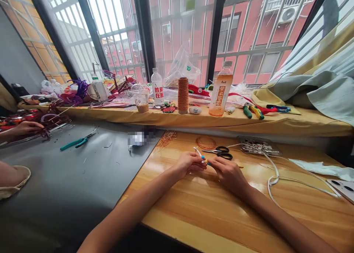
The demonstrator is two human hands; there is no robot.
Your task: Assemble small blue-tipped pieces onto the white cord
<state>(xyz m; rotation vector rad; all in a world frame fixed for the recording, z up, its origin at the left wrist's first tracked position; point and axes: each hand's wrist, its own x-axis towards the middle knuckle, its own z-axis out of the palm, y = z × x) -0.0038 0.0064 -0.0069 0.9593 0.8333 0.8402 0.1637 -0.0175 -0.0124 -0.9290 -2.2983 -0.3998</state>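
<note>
My left hand [190,164] pinches a short white cord [198,151] over the wooden table [177,201], with a bright blue spot at the thumb and fingertips. Close beside it, my right hand [225,171] is closed around a thin gold-coloured tool [241,167], whose end sticks out past the fingers. The fingertips of both hands nearly meet. Just behind them lie black-handled scissors [223,153] and a coil of orange wire [206,142].
A clear tray of small pieces [258,147] and looped white cord [272,181] are at the right. Bottles [220,94] and a brown thread spool [183,95] stand on the ledge. Teal pliers [76,143] and another person's hand [29,128] are at left.
</note>
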